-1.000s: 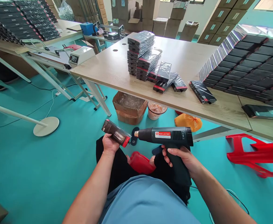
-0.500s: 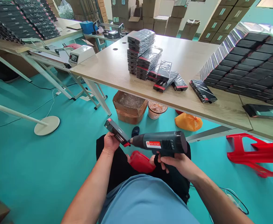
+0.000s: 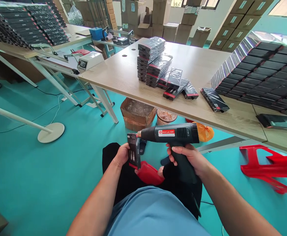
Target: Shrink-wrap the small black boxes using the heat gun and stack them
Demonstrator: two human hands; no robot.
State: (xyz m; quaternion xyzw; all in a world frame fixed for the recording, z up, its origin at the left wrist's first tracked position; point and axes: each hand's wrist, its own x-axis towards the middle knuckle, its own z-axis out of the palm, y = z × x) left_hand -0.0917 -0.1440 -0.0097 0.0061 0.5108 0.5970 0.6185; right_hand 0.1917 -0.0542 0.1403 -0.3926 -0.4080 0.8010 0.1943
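My left hand is closed on the edge of a slim black box with red trim, held nearly upright above my lap. In my right hand is a dark heat gun with a red label, gripped by its handle. Its nozzle points left and sits at the upper right corner of the box; whether they touch I cannot tell. On the table, similar film-wrapped boxes stand stacked, with several lying loose beside them. One more wrapped box lies nearer the right.
A large stack of black boxes covers the right of the wooden table. Beneath it are an open carton, a basket and an orange bag. A red stool is at right, a white stand base at left.
My left hand has turned the black box from a slanted pose to nearly upright, moving it slightly right. The heat gun has risen, its nozzle going from the box's lower end to its top corner.
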